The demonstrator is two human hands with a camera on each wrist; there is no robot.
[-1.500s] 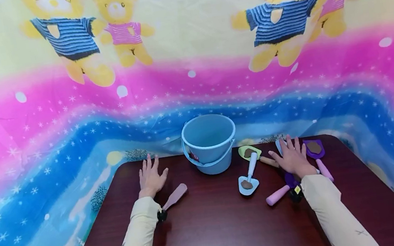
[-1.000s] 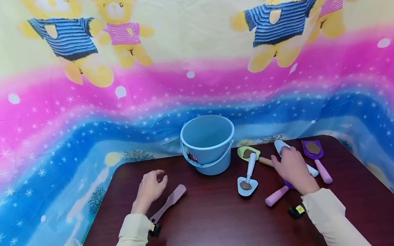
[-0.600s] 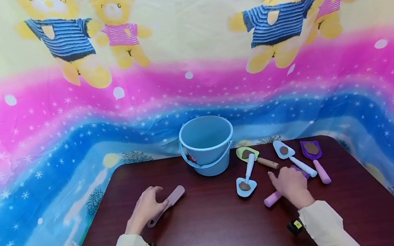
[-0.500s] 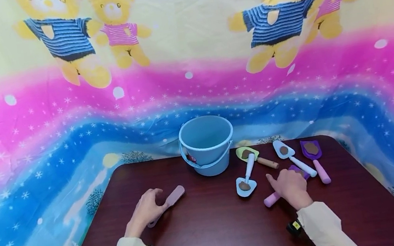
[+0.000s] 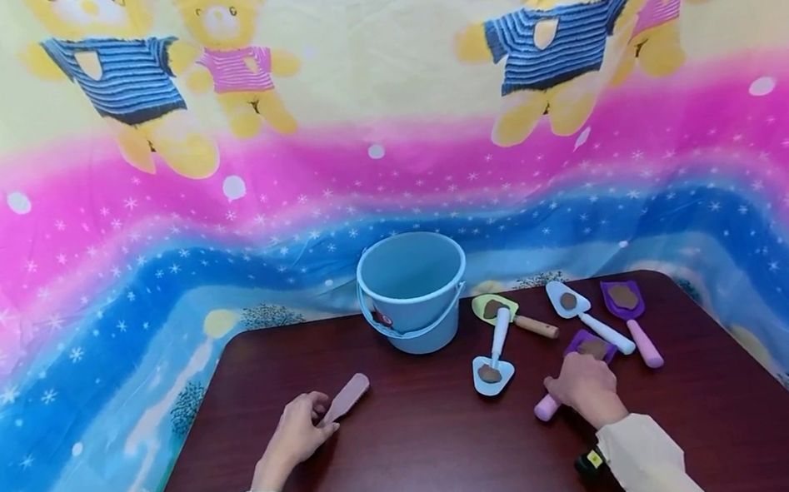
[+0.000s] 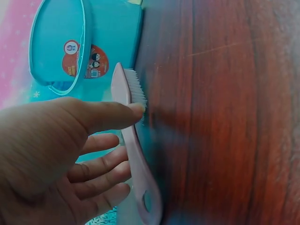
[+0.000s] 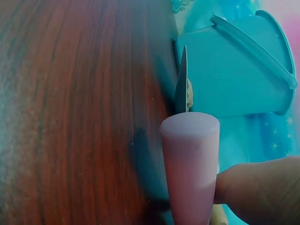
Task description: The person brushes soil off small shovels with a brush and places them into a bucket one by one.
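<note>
My left hand is at the handle of a pale pink brush lying on the table. In the left wrist view, the thumb crosses the brush near its white bristles, and the loosely bent fingers lie on the other side, not closed round it. My right hand grips the pink handle of a small trowel with a purple blade bearing a brown lump. The right wrist view shows the handle end with the thumb against it; most fingers are hidden.
A light blue bucket stands at the table's back edge. Right of it lie a green trowel with a wooden handle, two light blue trowels and another purple trowel, with brown lumps on their blades. A printed curtain hangs behind.
Both hands have come back from the far part of the table, fingers no longer spread. The left has reached the brush; the right has taken hold of the purple trowel's handle, which has shifted slightly.
</note>
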